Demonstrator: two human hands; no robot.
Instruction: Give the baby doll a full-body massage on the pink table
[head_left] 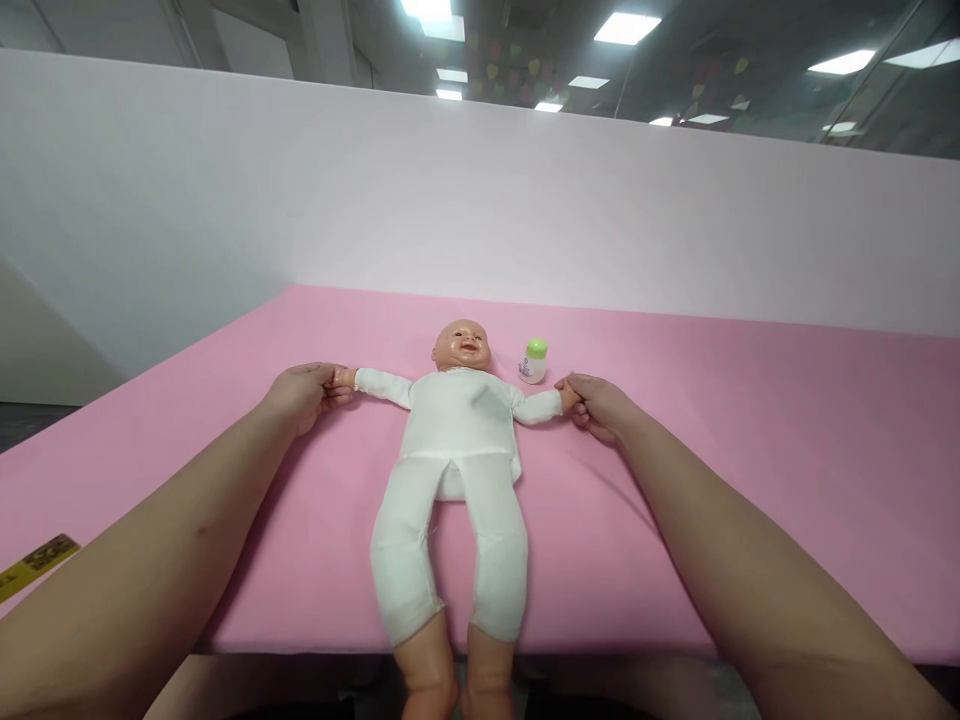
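The doll [461, 420] lies face-up on the counter [787, 420], its feet [431, 700] running out of view. The left hand [304, 395] and right hand [600, 405] hold its little hands [346, 378], partly covering them. Words on the jar [533, 363] look too tiny.

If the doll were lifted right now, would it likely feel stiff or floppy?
The doll would probably sag and flop, since its trunk and limbs are mostly soft-looking white cloth. Its smooth, shiny head looks hard and may be slippery. The lower legs reach past the table edge, so they might dangle.
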